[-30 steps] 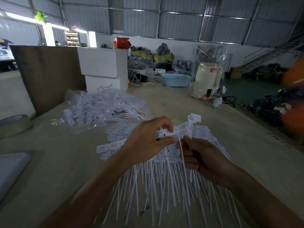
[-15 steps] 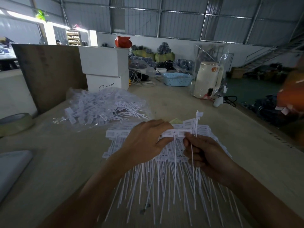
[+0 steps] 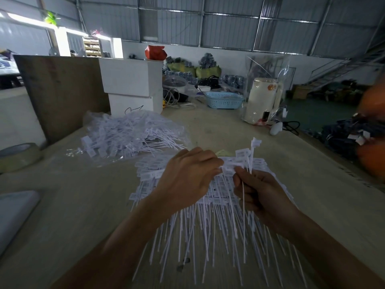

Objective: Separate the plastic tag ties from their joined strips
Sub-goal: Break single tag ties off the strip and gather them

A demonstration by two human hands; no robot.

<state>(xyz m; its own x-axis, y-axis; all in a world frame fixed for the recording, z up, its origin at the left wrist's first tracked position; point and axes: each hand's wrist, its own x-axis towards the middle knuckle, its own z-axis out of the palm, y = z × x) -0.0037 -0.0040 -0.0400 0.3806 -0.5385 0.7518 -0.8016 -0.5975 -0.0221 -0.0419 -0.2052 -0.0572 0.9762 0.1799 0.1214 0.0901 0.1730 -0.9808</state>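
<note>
A: Item one, hands?
B: Left hand point(image 3: 188, 177), fingers curled, pinching the label end of a joined strip point(image 3: 230, 163) of white plastic tag ties. Right hand point(image 3: 261, 193), fingers clenched round a few separated ties point(image 3: 252, 155), their flag ends standing upright above the fist. The two hands meet almost fingertip to fingertip, just above the bench point(image 3: 208, 126).

A: Item two, stock of strips?
B: A stack of joined strips point(image 3: 208, 215) lying flat on the bench directly under both hands, label ends toward twelve o'clock, thin tails fanned toward six o'clock.

A: Item three, other ties?
B: A heap of ties point(image 3: 133, 135) at ten o'clock from the hands, lying in what looks like a clear plastic bag; the film is hard to make out.

A: Remaining entries?
B: Two stacked white boxes point(image 3: 131, 88) at eleven o'clock, behind the heap. A brown board point(image 3: 62, 90) standing upright to their left. A roll of tape point(image 3: 19, 156) at nine o'clock, near the bench edge. A pale blue basket point(image 3: 224, 100) at twelve o'clock. A white jug point(image 3: 261, 99) in a clear bag at one o'clock.
</note>
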